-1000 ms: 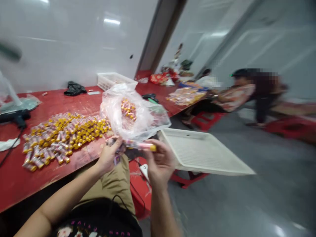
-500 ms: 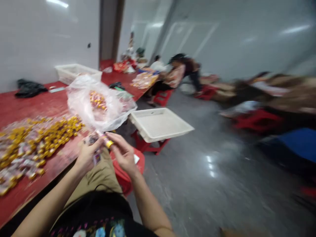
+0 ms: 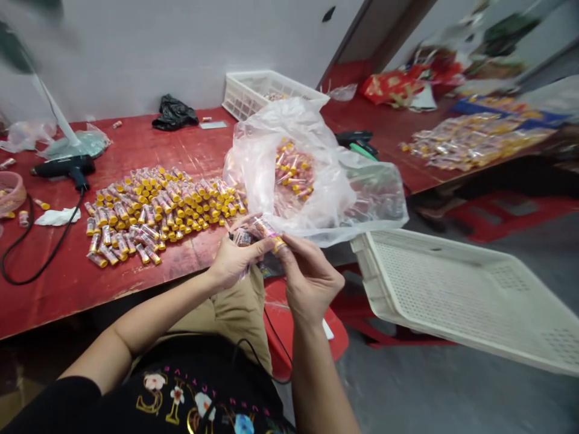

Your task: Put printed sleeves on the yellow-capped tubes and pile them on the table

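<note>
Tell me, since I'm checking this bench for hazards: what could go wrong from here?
The plastic bag seems to overhang the red table, so a knock might spill the tubes inside. The pile of yellow-capped tubes lies loose near the table's front; some could roll off. The black cord loops across the table and might snag.

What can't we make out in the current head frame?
All in the head view:
Tube at the right hand: print too small and blurred, partly covered by fingers.
Bundle in the left hand: piece count hidden by fingers and blur.
Crate: contents mostly hidden by its walls and the bag.
Pink basket: cut off by the left edge.
</note>
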{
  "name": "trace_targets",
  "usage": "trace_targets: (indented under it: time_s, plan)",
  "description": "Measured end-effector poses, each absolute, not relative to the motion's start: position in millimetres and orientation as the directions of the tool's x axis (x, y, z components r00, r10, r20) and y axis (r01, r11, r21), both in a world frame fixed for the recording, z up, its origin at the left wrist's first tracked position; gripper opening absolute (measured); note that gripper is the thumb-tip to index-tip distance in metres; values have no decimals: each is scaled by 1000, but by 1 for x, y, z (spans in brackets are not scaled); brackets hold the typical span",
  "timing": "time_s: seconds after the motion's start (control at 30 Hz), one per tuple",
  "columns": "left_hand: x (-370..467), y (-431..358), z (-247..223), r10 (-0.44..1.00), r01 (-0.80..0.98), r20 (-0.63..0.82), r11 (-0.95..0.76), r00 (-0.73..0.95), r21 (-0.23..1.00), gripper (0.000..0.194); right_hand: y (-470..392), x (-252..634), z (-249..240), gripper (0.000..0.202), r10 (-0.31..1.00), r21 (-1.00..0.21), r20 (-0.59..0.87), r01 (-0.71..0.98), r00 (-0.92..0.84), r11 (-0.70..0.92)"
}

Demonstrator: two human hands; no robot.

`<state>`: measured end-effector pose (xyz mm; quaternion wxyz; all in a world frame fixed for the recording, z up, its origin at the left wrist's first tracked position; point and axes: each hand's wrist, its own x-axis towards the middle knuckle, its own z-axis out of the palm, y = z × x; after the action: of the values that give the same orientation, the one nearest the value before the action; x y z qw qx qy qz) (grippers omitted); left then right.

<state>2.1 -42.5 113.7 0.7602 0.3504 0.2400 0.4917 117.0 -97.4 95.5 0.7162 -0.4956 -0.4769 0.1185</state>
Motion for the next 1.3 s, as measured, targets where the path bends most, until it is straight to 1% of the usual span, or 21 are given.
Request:
trace_targets:
  time_s: [0.1, 0.3, 0.43, 0.57, 0.67, 0.73, 0.8, 0.83, 0.9, 0.97, 1.03, 1.1, 1.17, 1.23, 1.3]
  plan:
    - [4, -30, 113, 944, -615, -32, 240, 329, 751, 68, -83, 118, 95, 18, 666, -845, 534, 302, 520, 442]
    - [6, -10, 119, 935, -640, -78, 296, 346, 709, 80, -60, 119, 91, 17, 642, -836, 547, 323, 537, 443]
    - [4, -2, 116, 950, -676, -125, 293, 286, 676, 77, -46, 118, 86, 18, 705, -873, 488, 282, 515, 398]
    - [5, 10, 100, 946, -662, -197, 322, 258, 677, 80, -27, 121, 64, 23, 753, -913, 407, 210, 517, 349]
    - [3, 19, 80, 916, -636, -318, 400, 247, 660, 68, -7, 128, 33, 37, 773, -959, 279, 128, 570, 251]
    - [-3, 26, 63, 859, -636, -433, 500, 274, 588, 55, 20, 136, 11, 50, 790, -982, 185, 79, 585, 171]
    - [-13, 29, 46, 787, -648, -559, 572, 261, 502, 43, 62, 142, -6, 57, 809, -991, 135, 71, 572, 115]
    - [-19, 29, 40, 755, -658, -615, 585, 230, 473, 40, 87, 144, -11, 58, 819, -991, 130, 83, 559, 101]
    - [-31, 23, 33, 709, -668, -689, 586, 148, 460, 40, 139, 147, -16, 54, 828, -987, 150, 132, 540, 93]
    - [-41, 16, 31, 692, -665, -713, 585, 111, 464, 46, 185, 147, -16, 49, 830, -977, 178, 198, 528, 83]
    - [-48, 11, 32, 690, -652, -713, 597, 121, 467, 53, 216, 149, -16, 42, 848, -962, 187, 266, 496, 57]
    - [-51, 11, 33, 698, -639, -704, 603, 132, 478, 60, 230, 156, -15, 34, 882, -942, 188, 334, 433, 37]
    - [-52, 15, 34, 695, -619, -706, 617, 138, 486, 63, 232, 175, -12, 31, 901, -914, 206, 404, 381, 38]
    - [-51, 21, 35, 677, -599, -722, 639, 142, 482, 63, 231, 209, -5, 31, 889, -880, 242, 474, 389, 33]
    - [-50, 28, 36, 662, -587, -739, 650, 126, 482, 61, 233, 254, 5, 30, 857, -846, 262, 532, 443, -16]
